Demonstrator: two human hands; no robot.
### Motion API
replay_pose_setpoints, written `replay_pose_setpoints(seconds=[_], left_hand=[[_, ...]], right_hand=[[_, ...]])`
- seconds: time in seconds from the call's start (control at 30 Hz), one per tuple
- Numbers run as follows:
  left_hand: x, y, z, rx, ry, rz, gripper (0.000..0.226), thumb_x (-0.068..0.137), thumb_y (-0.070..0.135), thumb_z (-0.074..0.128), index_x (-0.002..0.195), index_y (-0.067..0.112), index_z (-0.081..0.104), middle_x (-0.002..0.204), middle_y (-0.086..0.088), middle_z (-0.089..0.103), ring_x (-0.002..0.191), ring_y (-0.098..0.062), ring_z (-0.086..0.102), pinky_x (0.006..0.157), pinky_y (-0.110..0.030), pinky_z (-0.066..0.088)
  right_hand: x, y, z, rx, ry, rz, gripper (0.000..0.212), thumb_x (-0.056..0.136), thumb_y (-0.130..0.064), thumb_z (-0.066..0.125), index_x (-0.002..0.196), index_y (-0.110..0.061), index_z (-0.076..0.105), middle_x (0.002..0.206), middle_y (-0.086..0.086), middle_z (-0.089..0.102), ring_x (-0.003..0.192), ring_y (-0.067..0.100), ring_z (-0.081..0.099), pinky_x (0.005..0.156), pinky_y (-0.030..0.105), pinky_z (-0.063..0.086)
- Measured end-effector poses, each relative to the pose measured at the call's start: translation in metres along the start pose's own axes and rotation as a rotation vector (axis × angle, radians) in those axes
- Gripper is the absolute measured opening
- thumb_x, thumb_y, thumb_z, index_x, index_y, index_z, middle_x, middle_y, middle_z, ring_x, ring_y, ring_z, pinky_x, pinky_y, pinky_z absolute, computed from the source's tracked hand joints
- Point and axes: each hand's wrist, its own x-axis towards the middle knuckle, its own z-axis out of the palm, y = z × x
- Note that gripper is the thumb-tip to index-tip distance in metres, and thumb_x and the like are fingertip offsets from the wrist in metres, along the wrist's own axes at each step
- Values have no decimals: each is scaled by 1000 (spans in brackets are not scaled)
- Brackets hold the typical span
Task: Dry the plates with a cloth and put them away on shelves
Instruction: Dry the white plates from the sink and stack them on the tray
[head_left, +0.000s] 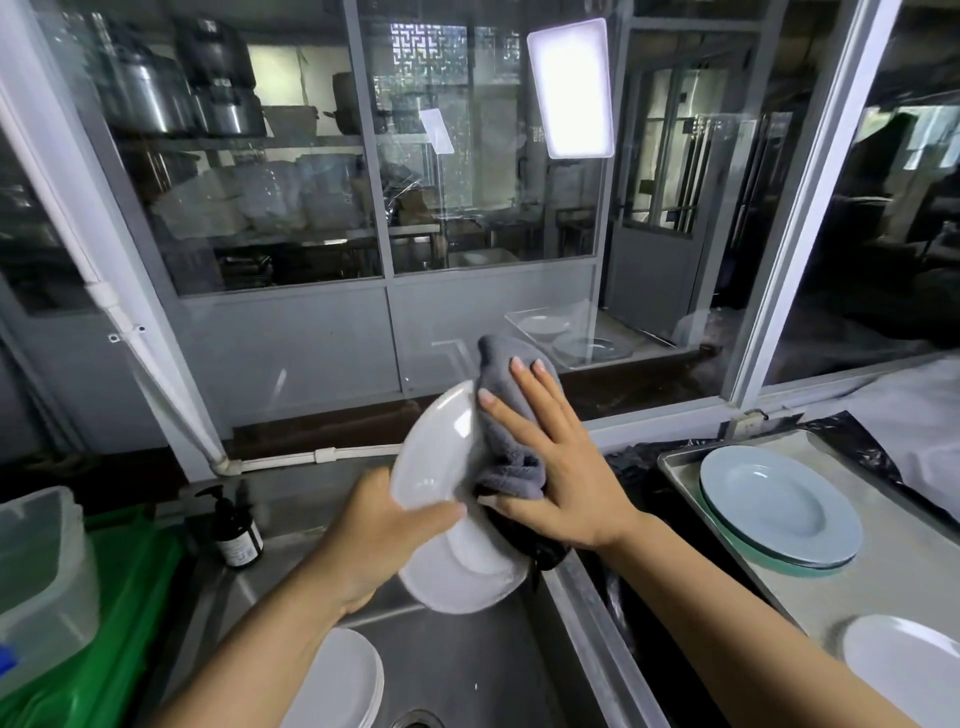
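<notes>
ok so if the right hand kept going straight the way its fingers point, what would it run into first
The right hand lies flat on the grey cloth, fingers pointing up and away. Past the cloth's top edge, the window glass behind the sink looks like the first thing in line, though depth is hard to judge.

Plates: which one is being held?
The white plate tilted on edge over the sink; left hand grips it. The others lie flat.

left hand (387, 525) gripping plate (434, 457) (tilted), cloth (511, 415) pressed
</notes>
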Motion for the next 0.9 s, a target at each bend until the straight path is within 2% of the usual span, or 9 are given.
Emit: replay_pose_setpoints(seconds=[0.1,0.23,0.33,0.4,0.47,0.6,0.73,0.83,0.9], left_hand=[[1,0,0,-77,42,-10,37,42,34,78,78,29,79,85,-8,76,79,-20,73,70,-34,59],[0,-7,3,-216,98,-30,40,44,27,81,83,17,80,91,-14,76,81,-21,73,65,-28,57],[0,-10,6,-289,170,-68,38,55,13,84,92,7,75,94,-14,75,84,-23,72,65,-29,58],[1,-10,13,-356,225,-94,38,64,17,83,99,7,71,97,-11,75,89,-23,72,72,-32,59],[1,-8,23,-416,255,-120,37,75,31,68,104,7,70,101,-11,75,96,-23,71,80,-35,56],[0,-8,36,-486,295,-187,44,86,44,58,113,11,69,105,-11,74,97,-20,71,69,-27,58],[1,-7,33,-601,221,-320,58,88,56,51,121,11,66,113,-13,71,103,-24,70,67,-31,60],[5,1,26,-736,132,-388,73,90,62,42,130,4,57,125,-21,64,115,-31,63,83,-39,59],[9,4,23,-769,145,-382,73,93,62,38,130,3,56,124,-22,64,111,-31,65,78,-38,60]], right_hand=[[-15,8,2,65,-1,103,83,83,-48,66,151,-15,32,163,12,7,151,30,0,119,58,15],[-35,10,11,58,20,149,80,83,-44,69,150,-19,34,163,11,6,151,31,1,118,57,18],[-45,9,13,36,5,153,85,80,-37,77,150,-16,35,163,13,6,150,34,-1,117,61,15],[-50,2,15,-28,-24,94,84,81,-42,77,149,-15,36,163,15,10,149,39,-2,116,65,12],[-53,-10,20,-108,-54,11,80,84,-49,70,149,-16,38,162,14,16,149,43,2,114,67,15],[-48,-39,30,-143,-93,-98,76,86,-45,68,149,-16,37,161,10,22,149,40,8,115,62,18],[-44,-48,35,-198,-77,-131,70,85,-43,65,147,-19,43,159,9,27,149,38,12,113,60,24],[-53,-38,35,-267,-84,-269,61,86,-39,65,142,-20,50,156,12,33,146,42,19,107,63,29],[-63,-24,33,-324,-78,-363,51,95,-35,55,143,-21,46,155,11,33,145,42,23,106,63,32]])
